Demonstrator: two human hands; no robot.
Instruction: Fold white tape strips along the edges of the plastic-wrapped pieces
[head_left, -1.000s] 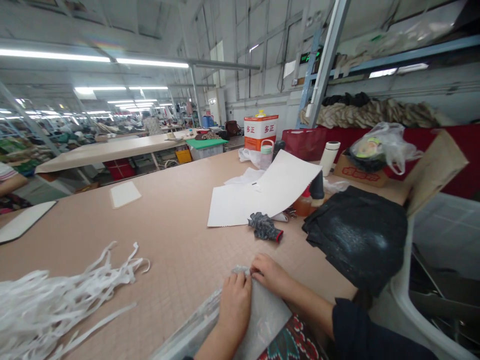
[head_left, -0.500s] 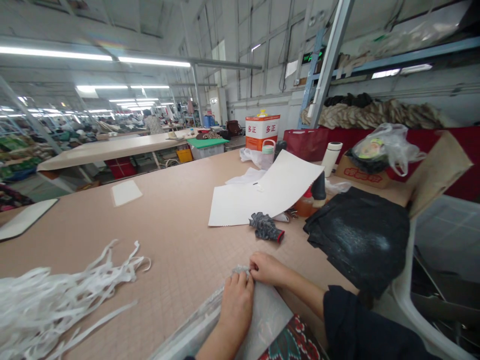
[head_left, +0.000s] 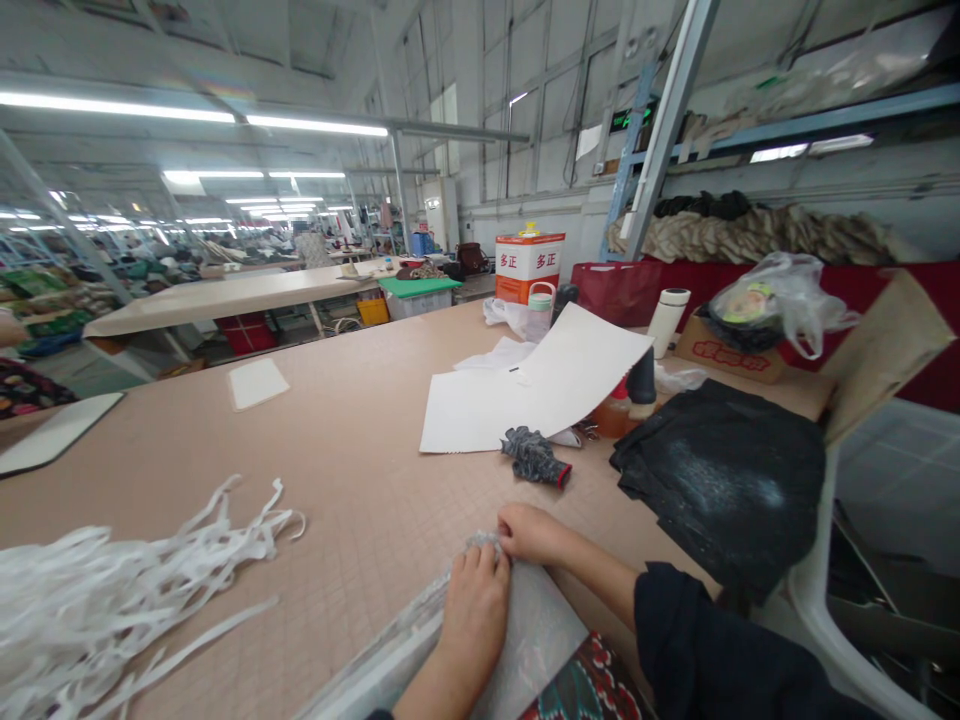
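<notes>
My left hand [head_left: 477, 610] lies palm down on a translucent, whitish plastic sheet [head_left: 541, 635], its fingers slightly bent near the far corner. Right beside its fingertips, my right hand [head_left: 529, 533] is closed in a pinch at the crumpled corner of that sheet; the fingertips are partly hidden. Dark cloth with a red and teal pattern [head_left: 589, 685] shows beyond the sheet's edge at the bottom. Past my hands, a grey knitted glove with a red cuff [head_left: 535, 456] rests on the table [head_left: 352, 420].
White strips [head_left: 112, 595] lie heaped at the left. Large white card [head_left: 480, 410] spreads behind the glove. Black sheets [head_left: 727, 480] are stacked at the right, by a chair [head_left: 814, 540]. A white bottle [head_left: 667, 320] and a red-and-white box [head_left: 529, 265] stand farther back.
The view has shifted very slightly. My right forearm sits a little lower and more to the left; both hands stay at the same corner of the sheet.
</notes>
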